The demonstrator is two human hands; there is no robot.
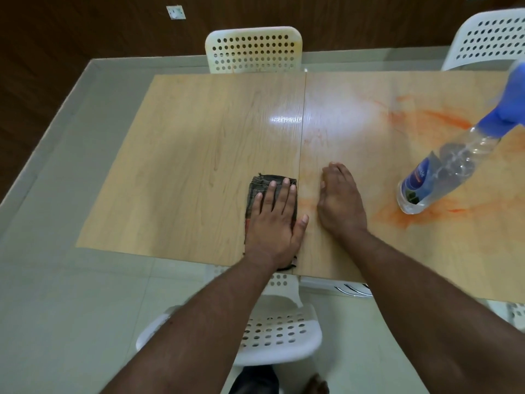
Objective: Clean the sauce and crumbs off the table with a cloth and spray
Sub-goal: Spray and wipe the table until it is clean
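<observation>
A dark folded cloth [260,186] lies on the light wooden table [181,155] near its front edge. My left hand [274,223] presses flat on the cloth with straight fingers. Just to its right, my right hand [339,199] rests on the bare tabletop, fingers loosely bent, holding nothing. A clear spray bottle [443,166] with a blue trigger head stands on the right part of the table, leaning in the wide-angle view. Orange sauce smears [437,118] spread over the table's right half and around the bottle's base.
A seam [303,137] runs down the table's middle. A white perforated chair [252,49] stands at the far side, another [488,38] at the far right, and a third chair [272,328] sits below me at the near edge. Pale floor tiles surround the table.
</observation>
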